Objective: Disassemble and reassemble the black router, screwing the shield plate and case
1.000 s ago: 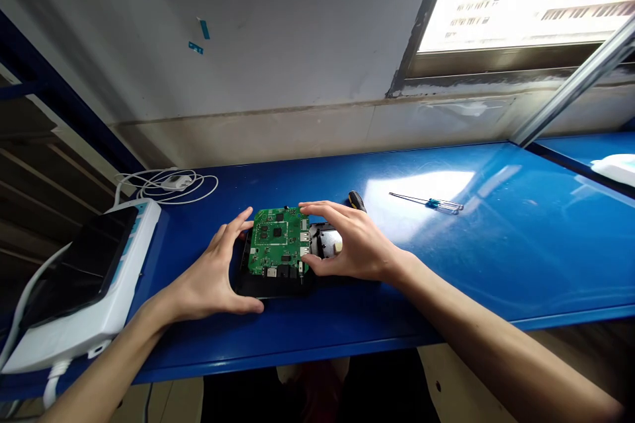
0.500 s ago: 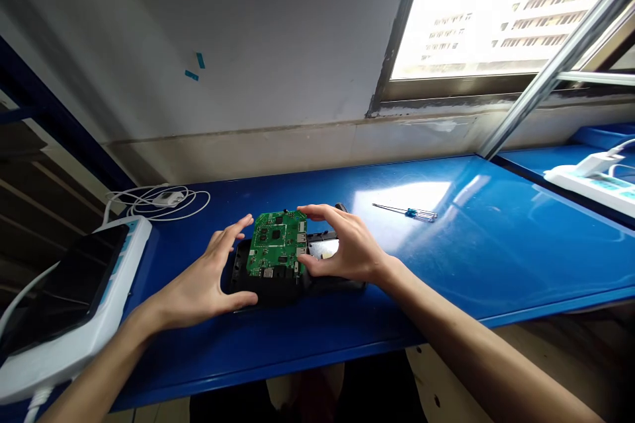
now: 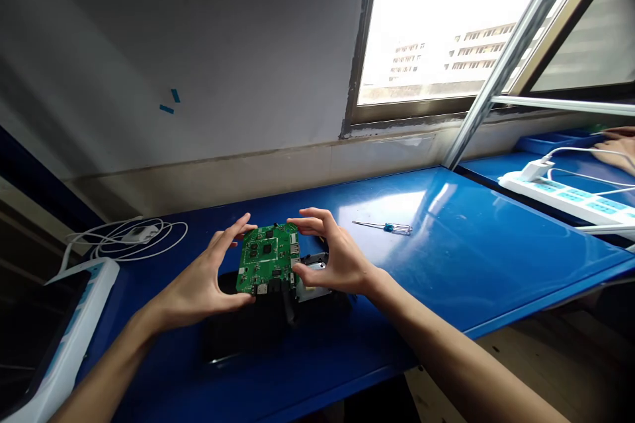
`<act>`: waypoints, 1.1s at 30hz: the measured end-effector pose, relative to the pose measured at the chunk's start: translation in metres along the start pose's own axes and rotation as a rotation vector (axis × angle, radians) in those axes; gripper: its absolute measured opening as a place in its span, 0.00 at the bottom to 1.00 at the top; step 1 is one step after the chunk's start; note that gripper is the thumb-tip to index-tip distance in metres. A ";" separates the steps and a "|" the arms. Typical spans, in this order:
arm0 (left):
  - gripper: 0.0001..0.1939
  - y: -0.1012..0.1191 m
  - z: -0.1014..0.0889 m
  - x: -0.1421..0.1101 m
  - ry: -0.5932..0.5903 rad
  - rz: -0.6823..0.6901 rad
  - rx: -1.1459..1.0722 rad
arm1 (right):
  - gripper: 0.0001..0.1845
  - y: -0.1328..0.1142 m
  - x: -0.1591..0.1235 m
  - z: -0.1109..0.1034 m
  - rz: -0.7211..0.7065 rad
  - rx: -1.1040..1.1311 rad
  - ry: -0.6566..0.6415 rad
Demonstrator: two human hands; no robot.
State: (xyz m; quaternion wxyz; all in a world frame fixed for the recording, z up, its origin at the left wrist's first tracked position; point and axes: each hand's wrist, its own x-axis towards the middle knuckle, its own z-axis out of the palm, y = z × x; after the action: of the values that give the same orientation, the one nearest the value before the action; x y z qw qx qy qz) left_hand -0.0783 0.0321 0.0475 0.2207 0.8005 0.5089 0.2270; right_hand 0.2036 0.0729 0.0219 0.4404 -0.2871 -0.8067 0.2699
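Note:
A green circuit board (image 3: 268,250) is held raised and tilted over the blue table, its chips and ports showing. My left hand (image 3: 211,277) is at its left side, thumb by the lower corner and fingers by the upper one. Along the right edge, my right hand (image 3: 337,256) pinches the board between thumb and fingers. Beneath lies a black plastic casing (image 3: 243,334), dim in shadow. A part with a silvery metal plate (image 3: 316,281) sits under my right hand, partly covered by it.
A screwdriver (image 3: 395,228) with a clear-blue handle lies right of my hands. At left are a white power strip (image 3: 92,304) and a coiled white cable with charger (image 3: 141,233). Beyond the metal post are another power strip (image 3: 565,193), a blue tray (image 3: 550,141) and another person's hand (image 3: 618,145).
The board has risen off the black casing, and my left thumb and fingers have closed in on its left edge. The view has swung right, bringing another person's hand into sight.

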 end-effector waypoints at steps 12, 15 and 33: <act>0.55 -0.005 0.022 -0.003 0.272 0.202 0.142 | 0.66 0.005 -0.005 0.014 -0.071 -0.304 -0.145; 0.54 -0.003 0.024 -0.004 0.300 0.231 0.173 | 0.65 0.006 -0.004 0.016 -0.102 -0.335 -0.100; 0.55 0.000 0.030 0.000 0.376 0.370 0.519 | 0.60 0.003 -0.004 0.033 -0.290 -0.428 0.017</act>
State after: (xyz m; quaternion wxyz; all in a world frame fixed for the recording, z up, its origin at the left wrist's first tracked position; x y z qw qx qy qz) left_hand -0.0605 0.0284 0.0237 -0.1319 0.8527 0.4277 0.2693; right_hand 0.1778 0.0658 0.0027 0.4103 -0.2574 -0.8745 0.0245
